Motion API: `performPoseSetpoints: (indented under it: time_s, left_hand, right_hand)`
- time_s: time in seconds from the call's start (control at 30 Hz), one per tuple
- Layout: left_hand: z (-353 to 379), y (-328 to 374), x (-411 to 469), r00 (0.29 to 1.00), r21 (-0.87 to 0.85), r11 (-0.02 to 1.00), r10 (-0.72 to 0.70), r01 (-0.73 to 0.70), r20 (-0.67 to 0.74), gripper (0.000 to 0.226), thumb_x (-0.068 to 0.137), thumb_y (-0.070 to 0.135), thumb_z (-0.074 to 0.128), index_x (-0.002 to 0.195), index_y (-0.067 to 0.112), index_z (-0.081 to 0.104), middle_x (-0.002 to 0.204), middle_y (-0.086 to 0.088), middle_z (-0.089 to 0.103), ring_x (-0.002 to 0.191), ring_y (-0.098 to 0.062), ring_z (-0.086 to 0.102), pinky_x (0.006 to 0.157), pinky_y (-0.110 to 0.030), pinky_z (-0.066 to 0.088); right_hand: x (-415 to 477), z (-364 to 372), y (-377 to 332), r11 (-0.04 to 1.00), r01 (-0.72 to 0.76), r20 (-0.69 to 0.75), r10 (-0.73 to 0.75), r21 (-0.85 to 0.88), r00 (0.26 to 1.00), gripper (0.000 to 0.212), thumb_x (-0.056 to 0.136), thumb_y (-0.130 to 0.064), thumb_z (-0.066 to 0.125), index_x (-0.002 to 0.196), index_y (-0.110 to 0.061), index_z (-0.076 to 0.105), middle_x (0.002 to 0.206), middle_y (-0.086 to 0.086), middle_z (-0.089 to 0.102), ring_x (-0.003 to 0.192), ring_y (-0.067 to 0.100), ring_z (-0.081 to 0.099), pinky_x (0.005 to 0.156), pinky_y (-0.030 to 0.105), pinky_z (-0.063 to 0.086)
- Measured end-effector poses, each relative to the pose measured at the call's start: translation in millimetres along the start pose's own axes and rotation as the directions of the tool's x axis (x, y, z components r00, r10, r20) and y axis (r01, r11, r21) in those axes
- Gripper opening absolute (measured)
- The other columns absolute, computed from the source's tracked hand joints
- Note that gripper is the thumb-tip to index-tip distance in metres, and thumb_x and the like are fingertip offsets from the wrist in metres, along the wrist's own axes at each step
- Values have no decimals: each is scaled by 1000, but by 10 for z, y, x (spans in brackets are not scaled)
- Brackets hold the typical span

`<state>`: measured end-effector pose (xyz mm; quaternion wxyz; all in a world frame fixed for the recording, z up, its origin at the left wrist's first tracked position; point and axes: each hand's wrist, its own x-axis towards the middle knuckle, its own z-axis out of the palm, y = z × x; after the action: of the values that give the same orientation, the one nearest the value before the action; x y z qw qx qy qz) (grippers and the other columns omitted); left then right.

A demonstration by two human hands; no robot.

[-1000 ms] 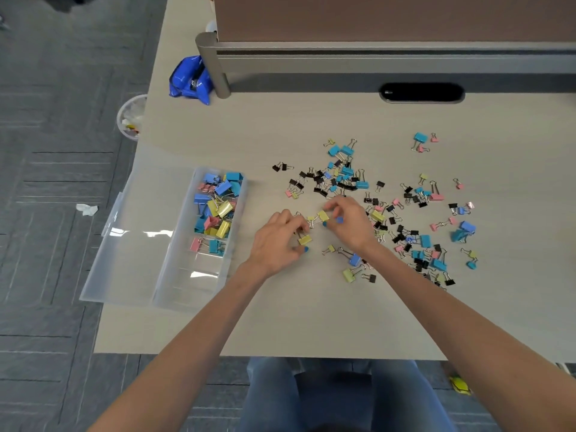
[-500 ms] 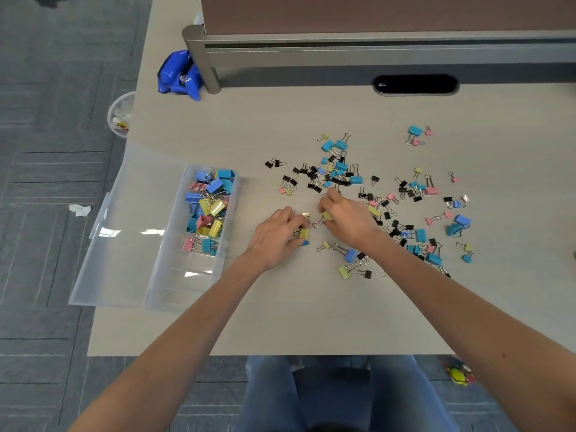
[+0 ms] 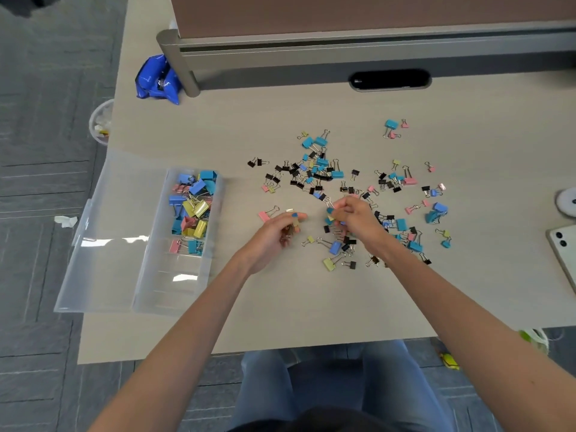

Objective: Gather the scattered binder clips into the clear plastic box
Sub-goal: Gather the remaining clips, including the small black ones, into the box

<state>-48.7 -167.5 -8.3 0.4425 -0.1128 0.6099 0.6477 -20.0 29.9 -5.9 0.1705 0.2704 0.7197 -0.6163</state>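
Lying loose on the table (image 3: 280,307), clips (image 3: 321,174) in black, blue, pink and yellow spread from its middle out toward 3 o'clock. The left hand (image 3: 274,236) is near the middle, its fingers curled round a few small ones. The right hand (image 3: 355,219), just beside it at 3 o'clock, pinches a blue and a yellow one at its fingertips, over the heap. A pink clip (image 3: 265,216) lies at 11 o'clock of the left hand, just beside it. The box (image 3: 174,285) sits at 9 o'clock of the hands, by the table's left edge, with bigger blue, yellow and pink clips in its far half. Its lid (image 3: 103,244) lies open on its left, overhanging that edge. A blue bag (image 3: 157,77) lies at 11 o'clock beside a grey post (image 3: 179,60), and a phone (image 3: 565,251) shows at 3 o'clock.
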Motion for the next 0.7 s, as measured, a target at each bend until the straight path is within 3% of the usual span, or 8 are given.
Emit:
performPoseSetpoints:
  time_s: [0.13, 0.23, 0.3, 0.4, 0.47, 0.53, 0.6, 0.7]
  left_hand:
    - [119, 14, -110, 985, -129, 988, -58, 79, 162, 23, 94, 19, 37, 89, 11, 58, 77, -3, 53, 64, -13, 45, 60, -24, 38]
    - [201, 3, -136, 978, -80, 993, -75, 92, 195, 17, 93, 20, 44, 82, 12, 53, 80, -5, 56, 62, -16, 50, 64, -27, 47]
    - [272, -25, -124, 984, 67, 995, -88, 78, 156, 20, 96, 25, 50, 80, 12, 50, 75, -2, 55, 59, -13, 52, 60, -24, 48]
    - [394, -113, -81, 999, 373, 928, 4, -23, 50, 26, 97, 27, 53, 77, 10, 50, 70, 1, 55, 56, -10, 50, 50, -17, 41]
    - [462, -195, -49, 988, 647, 750, 148, -135, 34, 26, 93, 33, 57, 78, 12, 54, 79, 4, 62, 68, -13, 55, 56, -22, 40]
    - [538, -250, -58, 964, 909, 393, 263, -141, 36, 33, 85, 50, 61, 84, 18, 55, 87, 8, 65, 76, -15, 57, 61, -29, 39]
    - [625, -293, -75, 938, 990, 78, 336, -116, 83, 48, 79, 63, 61, 94, 19, 50, 92, 6, 63, 79, -17, 58, 64, -30, 39]
    - [725, -390, -51, 917, 985, -138, 369, -108, 152, 62, 80, 68, 56, 110, 15, 47, 104, -1, 64, 91, -21, 63, 66, -30, 39]
  right_hand:
    - [-265, -149, 60, 747, -232, 155, 173, 623, 973, 12, 94, -2, 46, 95, -3, 58, 84, 7, 51, 67, 13, 48, 62, 23, 40]
    - [-377, -230, 137, 603, -268, 190, 191, 751, 963, 10, 94, -7, 49, 86, -4, 55, 76, 8, 51, 68, 16, 52, 63, 22, 47]
    - [-398, -261, 195, 634, -262, 170, 203, 728, 964, 22, 97, -15, 48, 77, -8, 49, 69, 6, 52, 68, 17, 54, 62, 24, 50]
    - [-415, -294, 234, 821, -235, 76, 230, 520, 970, 34, 99, -24, 48, 67, -12, 42, 62, 5, 50, 61, 17, 54, 57, 26, 45]
    - [-424, -310, 241, 912, -211, 2, 224, 352, 975, 38, 96, -21, 52, 61, -11, 41, 61, 7, 46, 57, 18, 50, 54, 27, 40]
    - [-429, -329, 265, 955, -199, -75, 220, 219, 973, 36, 91, -17, 57, 58, -8, 46, 57, 8, 46, 51, 17, 48, 53, 26, 39]
    - [-436, -341, 312, 979, -174, -149, 189, 110, 971, 37, 87, -16, 62, 54, -5, 50, 49, 9, 49, 43, 16, 44, 49, 24, 39]
    - [-445, -346, 368, 993, -87, -192, 69, -84, 979, 42, 93, -19, 55, 53, -7, 56, 51, 10, 54, 40, 14, 44, 47, 22, 38]
